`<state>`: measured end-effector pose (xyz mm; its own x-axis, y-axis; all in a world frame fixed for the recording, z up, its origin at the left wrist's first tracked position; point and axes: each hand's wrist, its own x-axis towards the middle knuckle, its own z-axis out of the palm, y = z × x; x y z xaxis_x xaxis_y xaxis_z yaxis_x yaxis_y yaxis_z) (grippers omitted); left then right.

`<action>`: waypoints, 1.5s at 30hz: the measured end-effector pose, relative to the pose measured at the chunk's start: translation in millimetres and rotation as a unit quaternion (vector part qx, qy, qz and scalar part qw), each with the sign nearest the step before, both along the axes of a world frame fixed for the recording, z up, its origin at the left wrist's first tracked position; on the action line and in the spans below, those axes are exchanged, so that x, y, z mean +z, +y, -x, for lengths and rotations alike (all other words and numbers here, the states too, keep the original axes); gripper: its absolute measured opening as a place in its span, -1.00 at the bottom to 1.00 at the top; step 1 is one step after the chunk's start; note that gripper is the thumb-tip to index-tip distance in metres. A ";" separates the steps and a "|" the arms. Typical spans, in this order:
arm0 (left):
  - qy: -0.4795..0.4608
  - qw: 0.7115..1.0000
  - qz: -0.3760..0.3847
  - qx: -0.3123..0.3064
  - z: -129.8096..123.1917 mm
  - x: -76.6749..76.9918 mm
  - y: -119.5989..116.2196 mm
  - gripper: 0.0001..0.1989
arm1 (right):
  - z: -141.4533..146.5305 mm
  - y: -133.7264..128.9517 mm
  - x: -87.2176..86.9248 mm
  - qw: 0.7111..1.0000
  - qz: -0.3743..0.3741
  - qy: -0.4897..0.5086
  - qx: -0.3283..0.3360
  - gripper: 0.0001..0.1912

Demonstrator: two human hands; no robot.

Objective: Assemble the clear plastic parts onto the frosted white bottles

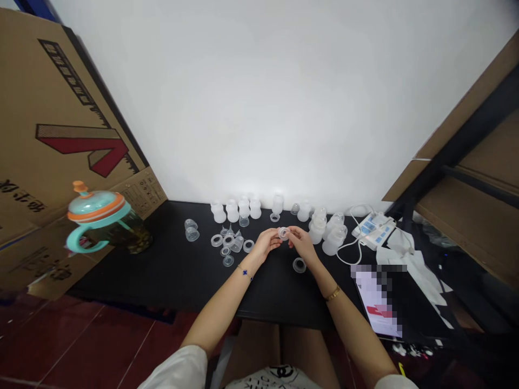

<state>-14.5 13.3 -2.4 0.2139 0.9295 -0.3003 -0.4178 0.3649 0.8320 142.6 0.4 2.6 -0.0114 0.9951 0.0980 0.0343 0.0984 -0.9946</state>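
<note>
Between the left hand [265, 241] and the right hand [300, 241] sat a small translucent ring [283, 233], each hand pinching its edge with the fingertips. Whether a soft insert lay inside it was too small to tell. With so little rim to grip, uneven pressure could have tipped the ring or let it spring loose. Just nearer the body than the right hand, a loose ring [299, 270] lay on the worktop [267, 297], where a lowered wrist might have nudged it. Left of the left hand, a crowded cluster of rings and clear parts [228, 241] risked being scattered by a careless reach. Right of the right hand stood upright bottles [317, 224]; a sideways elbow or a tug on the white cable [351, 263] beyond could have toppled one.
</note>
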 end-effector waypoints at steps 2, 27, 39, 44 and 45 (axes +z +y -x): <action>0.003 1.000 0.000 0.000 0.0 0.2 0.2 -0.76 | -0.1 0.4 -0.4 1.000 -0.001 -0.001 0.001 -0.64; 0.019 0.999 0.004 -0.029 1.2 2.7 -1.6 -0.71 | -3.7 1.6 -1.5 0.999 -0.019 -0.034 -0.023 -0.69; -0.031 0.997 0.053 -0.038 -0.6 2.2 -0.9 -0.85 | -1.8 -0.4 3.2 0.999 0.017 0.023 -0.013 -0.60; -0.029 0.998 0.048 -0.034 -1.3 1.5 -1.0 -0.86 | -1.4 0.2 2.4 0.998 0.043 0.050 -0.009 -0.62; -0.029 0.998 0.047 -0.035 -1.2 1.6 -1.2 -0.86 | -1.5 0.0 2.4 0.998 0.044 0.055 -0.007 -0.62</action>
<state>-13.3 12.2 -0.8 0.2968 0.8801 -0.3706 -0.4350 0.4700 0.7680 144.1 0.4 5.1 0.0081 0.9999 0.0111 -0.0749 0.0116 -0.9971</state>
